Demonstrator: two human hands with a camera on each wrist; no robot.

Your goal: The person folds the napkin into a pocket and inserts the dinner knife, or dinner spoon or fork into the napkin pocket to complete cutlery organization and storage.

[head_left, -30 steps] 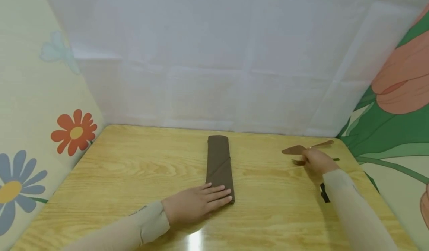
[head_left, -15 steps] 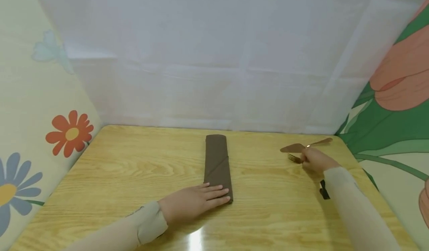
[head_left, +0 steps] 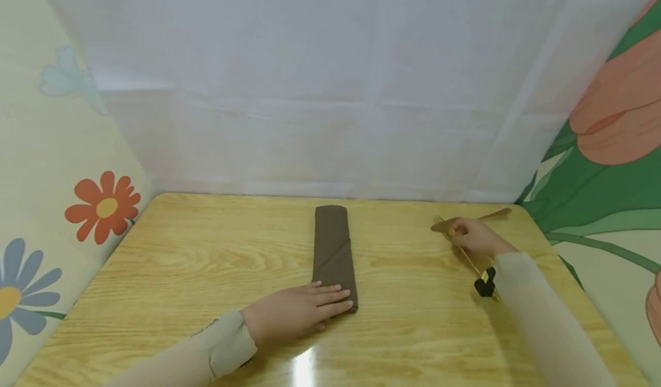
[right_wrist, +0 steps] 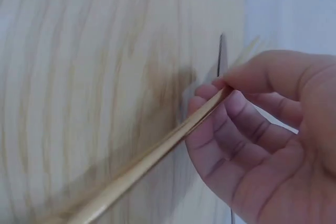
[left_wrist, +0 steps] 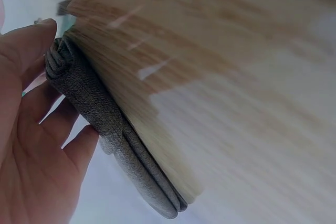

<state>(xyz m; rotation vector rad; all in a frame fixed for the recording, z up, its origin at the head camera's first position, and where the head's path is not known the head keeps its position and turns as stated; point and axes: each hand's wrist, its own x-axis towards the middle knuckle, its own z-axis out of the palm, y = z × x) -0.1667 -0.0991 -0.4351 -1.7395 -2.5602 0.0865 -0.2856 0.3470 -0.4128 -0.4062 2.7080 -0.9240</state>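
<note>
A dark brown folded cloth lies lengthwise on the wooden table in a long, narrow strip. My left hand rests on its near end with the fingers straight. In the left wrist view, the layered end of the cloth sits close to the thumb. My right hand pinches a gold-coloured fork between thumb and fingers, its tines toward the back and its handle slanting down toward me. Behind that hand lies a copper-coloured utensil with a broad, pointed blade; the hand hides its middle.
A small black block hangs beneath the right sleeve, by the fork's handle end. White sheeting rises along the table's back edge. Flower-painted walls stand at both sides of the wooden table.
My right hand has lifted and turned the fork: its tines have swung up toward the back and its handle now shows below the hand. My left hand stays on the cloth.
</note>
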